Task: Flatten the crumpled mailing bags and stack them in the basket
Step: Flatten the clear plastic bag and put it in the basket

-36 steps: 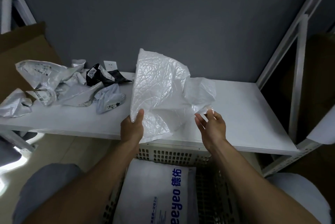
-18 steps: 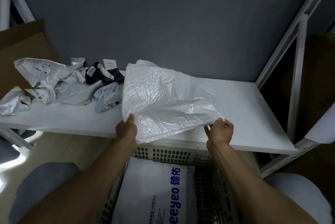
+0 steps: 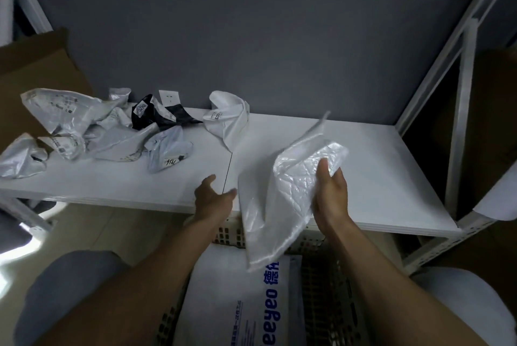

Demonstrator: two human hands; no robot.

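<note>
My right hand [image 3: 330, 197] grips a white crinkled mailing bag [image 3: 277, 200] by its upper right part; the bag hangs tilted over the shelf's front edge and above the basket. My left hand [image 3: 214, 198] is open, fingers apart, just left of the bag and not touching it. Below, a white perforated basket [image 3: 229, 233] holds a flattened white bag with blue lettering [image 3: 237, 298]. A pile of crumpled grey, white and black bags [image 3: 92, 127] lies at the shelf's left. One crumpled white bag [image 3: 228, 117] sits alone near the back wall.
The white shelf board [image 3: 363, 166] spans the view, with white metal uprights [image 3: 458, 110] at the right. A brown cardboard box [image 3: 33, 79] stands at the far left. A grey wall closes the back. My knees flank the basket.
My left hand has let go of the bag. My right hand has swung the bag rightward and down toward the basket, uncovering the lone white bag behind it.
</note>
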